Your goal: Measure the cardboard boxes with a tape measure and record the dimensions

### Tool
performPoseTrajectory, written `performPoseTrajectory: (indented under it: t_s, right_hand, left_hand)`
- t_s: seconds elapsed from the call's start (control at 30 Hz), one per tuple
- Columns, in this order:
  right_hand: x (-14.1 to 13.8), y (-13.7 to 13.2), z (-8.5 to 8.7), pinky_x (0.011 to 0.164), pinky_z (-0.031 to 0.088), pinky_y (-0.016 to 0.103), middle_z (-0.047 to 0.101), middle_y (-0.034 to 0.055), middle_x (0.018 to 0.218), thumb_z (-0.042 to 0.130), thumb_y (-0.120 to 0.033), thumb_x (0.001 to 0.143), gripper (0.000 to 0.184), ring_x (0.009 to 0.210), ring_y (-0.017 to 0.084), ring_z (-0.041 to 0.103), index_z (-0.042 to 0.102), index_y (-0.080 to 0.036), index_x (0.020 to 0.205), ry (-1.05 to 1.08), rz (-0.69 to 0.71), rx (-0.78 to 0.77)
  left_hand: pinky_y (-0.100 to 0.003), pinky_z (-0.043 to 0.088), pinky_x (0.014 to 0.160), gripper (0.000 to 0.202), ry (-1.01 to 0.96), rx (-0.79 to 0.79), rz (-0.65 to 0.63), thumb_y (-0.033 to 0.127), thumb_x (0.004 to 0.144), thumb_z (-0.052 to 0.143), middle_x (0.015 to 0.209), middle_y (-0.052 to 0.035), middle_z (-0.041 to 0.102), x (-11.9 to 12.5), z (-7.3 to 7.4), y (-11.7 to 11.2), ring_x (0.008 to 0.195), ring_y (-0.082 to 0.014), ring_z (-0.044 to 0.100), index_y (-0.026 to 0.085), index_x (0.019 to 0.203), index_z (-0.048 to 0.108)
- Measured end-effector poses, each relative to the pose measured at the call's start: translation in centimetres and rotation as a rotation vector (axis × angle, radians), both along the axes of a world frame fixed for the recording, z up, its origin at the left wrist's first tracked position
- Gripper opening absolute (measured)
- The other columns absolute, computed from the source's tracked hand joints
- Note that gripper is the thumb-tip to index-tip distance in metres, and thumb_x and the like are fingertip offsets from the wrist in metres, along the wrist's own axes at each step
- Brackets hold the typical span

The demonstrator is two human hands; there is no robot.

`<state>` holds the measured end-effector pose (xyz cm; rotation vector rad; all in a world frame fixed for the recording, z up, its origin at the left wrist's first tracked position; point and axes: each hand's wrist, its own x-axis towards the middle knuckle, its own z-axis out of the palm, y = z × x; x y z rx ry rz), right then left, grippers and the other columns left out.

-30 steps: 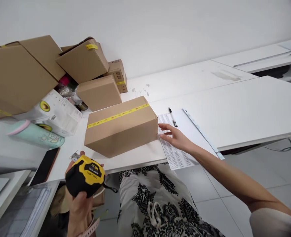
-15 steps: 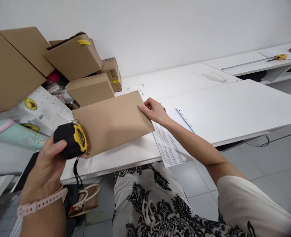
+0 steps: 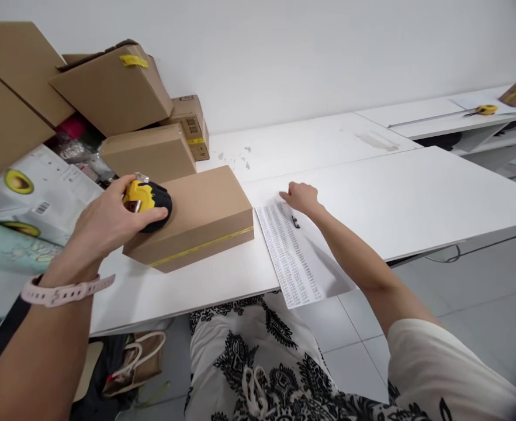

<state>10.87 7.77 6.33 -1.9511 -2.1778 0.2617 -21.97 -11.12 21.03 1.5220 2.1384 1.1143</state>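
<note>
My left hand grips a yellow-and-black tape measure with its thumb across the black side. The tape measure is over the left end of a closed brown cardboard box; whether it touches the box I cannot tell. Yellow tape runs along the box's front side. My right hand is right of the box, at the upper edge of a printed sheet of paper. Its fingers are curled in, and what they hold, if anything, is hidden. A small black object lies on the sheet, below that hand.
Several cardboard boxes are stacked at the left, beside a white carton with avocado pictures and a mint-green roll. Another yellow tape measure lies far right on the white table. A bag stands on the floor.
The box has come down onto the table, its taped side now facing me. My right hand has let go of its edge and moved right. My left hand has turned the tape measure over.
</note>
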Motion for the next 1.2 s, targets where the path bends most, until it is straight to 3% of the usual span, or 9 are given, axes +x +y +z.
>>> performPoseTrajectory:
  t_s: [0.1, 0.17, 0.33, 0.4, 0.5, 0.63, 0.77, 0.93, 1.2]
  right_hand:
    - [2.0, 0.4, -2.1, 0.078, 0.046, 0.041, 0.072, 0.0193, 0.101, 0.057, -0.045, 0.088, 0.032, 0.097, 0.033, 0.066, 0.063, -0.016, 0.101, -0.064, 0.007, -0.073]
    - [2.8, 0.6, -2.9, 0.077, 0.047, 0.039, 0.072, 0.0135, 0.091, 0.062, -0.034, 0.083, 0.022, 0.089, 0.029, 0.066, 0.063, -0.018, 0.099, 0.034, 0.051, -0.110]
    - [4.7, 1.9, -3.0, 0.073, 0.054, 0.037, 0.071, 0.0063, 0.071, 0.063, -0.019, 0.079, 0.013, 0.067, 0.019, 0.065, 0.066, -0.018, 0.091, 0.964, 0.135, -0.332]
    - [5.4, 2.3, -2.8, 0.081, 0.056, 0.037, 0.076, 0.0092, 0.087, 0.069, -0.024, 0.077, 0.019, 0.079, 0.020, 0.070, 0.068, -0.018, 0.095, 1.332, 0.175, -0.345]
    - [5.6, 2.6, -2.6, 0.087, 0.054, 0.035, 0.077, 0.0062, 0.096, 0.083, -0.030, 0.068, 0.035, 0.092, 0.019, 0.070, 0.066, -0.021, 0.098, 1.567, 0.254, -0.244]
    - [4.3, 2.5, -3.2, 0.066, 0.048, 0.027, 0.064, -0.0054, 0.064, 0.086, -0.045, 0.068, 0.040, 0.063, 0.012, 0.059, 0.054, -0.025, 0.081, 1.588, 0.234, -0.050]
    - [3.0, 2.7, -4.5, 0.060, 0.044, 0.027, 0.055, -0.0052, 0.055, 0.070, -0.065, 0.078, 0.046, 0.054, 0.011, 0.050, 0.050, -0.024, 0.071, 1.639, 0.144, -0.079]
    - [2.6, 2.5, -5.8, 0.082, 0.050, 0.032, 0.073, 0.0057, 0.093, 0.079, -0.057, 0.070, 0.048, 0.088, 0.018, 0.066, 0.066, -0.020, 0.099, 1.615, 0.108, -0.312]
    - [2.6, 2.0, -6.7, 0.063, 0.039, 0.030, 0.054, -0.0041, 0.064, 0.059, -0.039, 0.089, 0.021, 0.061, 0.013, 0.048, 0.053, -0.023, 0.078, 1.136, 0.021, -0.037]
  left_hand:
    - [-0.074, 0.038, 0.099, 0.089, 0.456, -0.176, -0.037, 0.051, 0.069, 0.085, 0.134, -0.0007, 0.060, 0.2, -0.3, 1.4, 0.135, -0.0420, 0.047, 0.019, 0.144, 0.049]
    - [-0.082, 0.029, 0.098, 0.087, 0.519, -0.216, -0.078, 0.059, 0.071, 0.081, 0.138, -0.0013, 0.060, -0.1, -0.8, 2.4, 0.133, -0.0462, 0.048, 0.021, 0.143, 0.051]
    - [-0.079, 0.037, 0.096, 0.081, 0.793, -0.010, 0.056, 0.063, 0.071, 0.076, 0.138, -0.0148, 0.062, 0.8, -2.1, 2.8, 0.124, -0.0510, 0.053, 0.015, 0.135, 0.061]
    - [-0.072, 0.037, 0.103, 0.079, 0.877, 0.283, -0.057, 0.059, 0.077, 0.071, 0.145, -0.0194, 0.056, 3.5, -3.2, 1.7, 0.130, -0.0490, 0.049, 0.012, 0.138, 0.057]
    - [-0.049, 0.051, 0.102, 0.052, 0.730, 0.547, -0.448, 0.034, 0.088, 0.065, 0.126, -0.0185, 0.068, 10.1, -6.8, 0.4, 0.119, -0.0328, 0.062, 0.009, 0.133, 0.057]
    - [-0.045, 0.042, 0.115, 0.050, 0.634, 0.312, -0.902, 0.029, 0.093, 0.058, 0.140, -0.0215, 0.060, 19.3, -14.1, 2.2, 0.135, -0.0324, 0.053, 0.001, 0.134, 0.053]
    - [-0.051, 0.028, 0.123, 0.071, 0.658, -0.079, -0.869, 0.039, 0.095, 0.056, 0.158, -0.0292, 0.034, 23.9, -18.5, 7.0, 0.151, -0.0392, 0.026, -0.006, 0.147, 0.038]
    - [-0.054, 0.017, 0.125, 0.081, 0.622, -0.230, -0.774, 0.053, 0.097, 0.049, 0.163, -0.0300, 0.023, 24.3, -19.8, 10.4, 0.154, -0.0404, 0.012, -0.005, 0.151, 0.032]
    - [-0.054, 0.018, 0.125, 0.079, 0.573, -0.158, -0.737, 0.055, 0.096, 0.052, 0.162, -0.0301, 0.024, 23.9, -20.9, 10.7, 0.153, -0.0408, 0.017, -0.001, 0.149, 0.035]
